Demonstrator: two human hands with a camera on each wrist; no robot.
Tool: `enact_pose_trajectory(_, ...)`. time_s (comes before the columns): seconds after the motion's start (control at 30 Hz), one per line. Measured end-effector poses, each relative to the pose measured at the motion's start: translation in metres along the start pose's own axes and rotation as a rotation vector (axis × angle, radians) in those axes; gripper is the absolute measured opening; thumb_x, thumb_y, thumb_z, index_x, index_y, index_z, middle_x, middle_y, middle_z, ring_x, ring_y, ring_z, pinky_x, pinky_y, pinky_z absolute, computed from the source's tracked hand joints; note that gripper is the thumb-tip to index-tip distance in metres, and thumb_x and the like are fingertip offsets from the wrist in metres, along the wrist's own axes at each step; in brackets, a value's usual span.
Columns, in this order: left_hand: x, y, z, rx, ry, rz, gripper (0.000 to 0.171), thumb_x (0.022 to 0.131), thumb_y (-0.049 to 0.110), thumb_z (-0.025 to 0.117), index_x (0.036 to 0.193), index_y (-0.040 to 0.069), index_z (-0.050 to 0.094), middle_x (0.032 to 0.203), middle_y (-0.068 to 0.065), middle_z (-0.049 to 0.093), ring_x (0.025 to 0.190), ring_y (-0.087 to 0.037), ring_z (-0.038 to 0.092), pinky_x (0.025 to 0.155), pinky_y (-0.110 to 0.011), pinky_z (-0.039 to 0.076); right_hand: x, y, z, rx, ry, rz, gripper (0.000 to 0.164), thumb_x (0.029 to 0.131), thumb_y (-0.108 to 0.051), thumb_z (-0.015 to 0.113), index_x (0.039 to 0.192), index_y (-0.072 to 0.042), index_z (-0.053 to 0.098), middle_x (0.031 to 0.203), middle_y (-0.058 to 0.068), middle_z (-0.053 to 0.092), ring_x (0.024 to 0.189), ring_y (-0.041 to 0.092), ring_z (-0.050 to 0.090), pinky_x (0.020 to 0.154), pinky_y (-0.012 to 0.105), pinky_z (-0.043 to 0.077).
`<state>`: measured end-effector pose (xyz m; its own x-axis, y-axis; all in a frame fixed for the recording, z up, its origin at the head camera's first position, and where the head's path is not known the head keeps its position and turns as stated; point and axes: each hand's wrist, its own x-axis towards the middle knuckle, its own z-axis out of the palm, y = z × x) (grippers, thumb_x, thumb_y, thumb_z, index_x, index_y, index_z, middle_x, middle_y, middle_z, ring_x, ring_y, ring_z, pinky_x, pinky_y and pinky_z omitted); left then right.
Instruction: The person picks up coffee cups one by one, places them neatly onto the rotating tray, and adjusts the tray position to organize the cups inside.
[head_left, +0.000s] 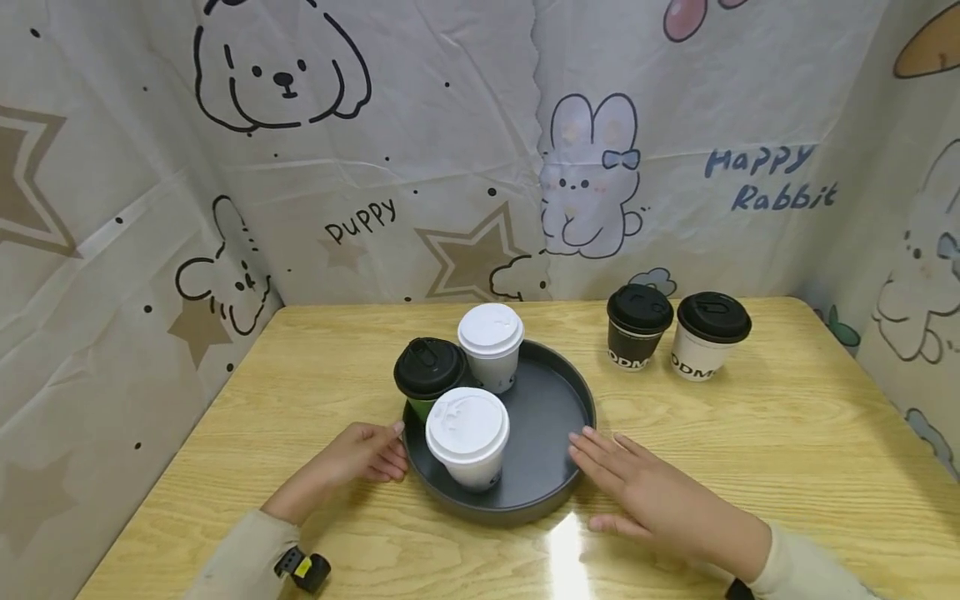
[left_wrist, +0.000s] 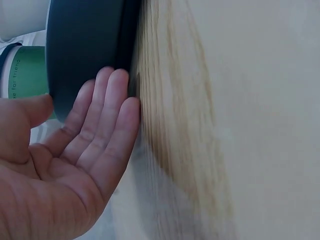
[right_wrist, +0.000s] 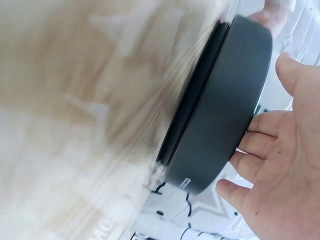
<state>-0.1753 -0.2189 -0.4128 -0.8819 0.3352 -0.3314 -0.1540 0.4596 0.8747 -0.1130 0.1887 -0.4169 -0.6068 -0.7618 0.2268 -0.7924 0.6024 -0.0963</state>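
A round dark grey tray [head_left: 546,417] sits on the table with three lidded paper cups on its left half. Two are white cups with white lids, a front one [head_left: 467,433] and a back one [head_left: 491,342]. Between them at the left is a green cup [left_wrist: 30,72] with a black lid [head_left: 429,367]. My left hand [head_left: 367,454] touches the tray's left side, its fingers fairly straight along the outer wall [left_wrist: 82,45] and the thumb by the rim. At the right rim, my right hand [head_left: 645,492] lays its extended fingertips, thumb spread apart.
Behind the tray to the right stand a black cup [head_left: 637,329] and a white cup [head_left: 708,337], both with black lids, side by side. The wooden table [head_left: 300,383] meets a printed cloth backdrop [head_left: 420,167] at the back and sides.
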Motion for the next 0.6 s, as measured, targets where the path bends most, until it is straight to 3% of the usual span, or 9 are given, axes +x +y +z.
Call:
enact_pose_trajectory(0.2,0.006,-0.001,-0.003,0.020,0.072,-0.025,0.051,0.104,0.036,0.040,0.095,-0.009,0.062,0.082,-0.010,0.071,0.073,-0.019,0.069,0.067,-0.034,0.058,0.000,-0.011,0.002,0.028,0.002,-0.030,0.071,0.095,-0.050,0.052,0.147,-0.005,0.035,0.154,0.010,0.032,0.142,0.027,0.028,0.116,0.021,-0.005)
enact_pose_trajectory(0.4,0.007,0.001,-0.005,0.021,0.050,-0.007,0.049,0.104,0.035,0.041,0.095,-0.009,0.063,0.082,-0.009,0.071,0.073,-0.019,0.069,0.067,-0.034,0.058,-0.001,-0.012,0.000,0.028,0.000,-0.021,0.069,0.096,-0.049,0.051,0.148,-0.006,0.034,0.156,0.007,0.028,0.142,0.027,0.028,0.117,0.022,-0.006)
enact_pose_trajectory(0.6,-0.001,0.006,-0.006,0.022,0.008,0.002,0.046,0.104,0.028,0.040,0.100,-0.011,0.063,0.085,-0.011,0.070,0.075,-0.020,0.069,0.070,-0.036,0.058,0.002,-0.003,-0.007,0.056,-0.004,0.016,0.069,0.095,-0.045,0.054,0.148,-0.005,0.034,0.156,0.007,0.027,0.142,0.028,0.027,0.117,0.022,-0.005)
